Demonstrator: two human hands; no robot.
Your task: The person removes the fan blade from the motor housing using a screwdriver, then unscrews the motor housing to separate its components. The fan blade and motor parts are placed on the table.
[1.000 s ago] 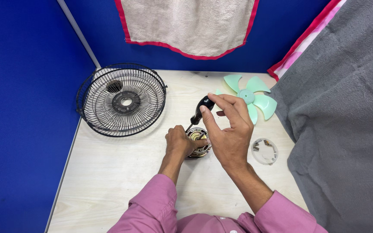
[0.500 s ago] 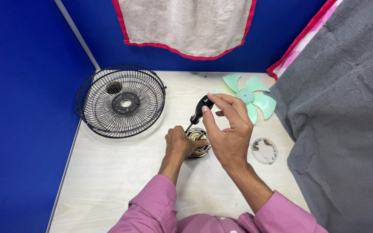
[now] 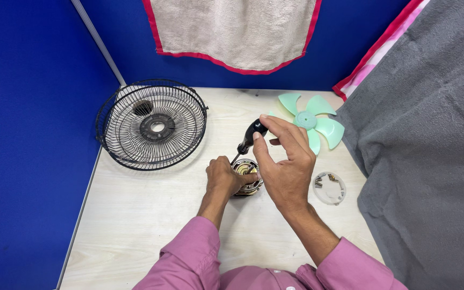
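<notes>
Head view, looking down on a pale wooden table (image 3: 135, 225) boxed in by blue partition walls. Near the table's middle, a small fan motor (image 3: 247, 178) with copper windings showing, upright on the tabletop. Left hand (image 3: 223, 177) closed around the motor's left side, fingers curled against its casing. Right hand (image 3: 285, 161) just above and to the right, thumb and fingertips pinching the black handle of a screwdriver (image 3: 250, 136), shaft slanting down-left with the tip at the motor's top (exact contact point hidden by the fingers). Pink sleeves on both forearms at the bottom edge.

Back left, a black wire fan guard (image 3: 151, 124) lying tilted against the blue wall, round hub at its centre. Back right, a mint-green five-bladed fan blade (image 3: 310, 121) flat on the table, partly behind the right hand. Right of the motor, a small round translucent lid (image 3: 329, 188) holding a few little metal parts, close to a grey cloth (image 3: 430, 150) draped over the right side. On the far wall, a beige towel (image 3: 234, 29) with a red border, hanging flat; no labels or signs in view
</notes>
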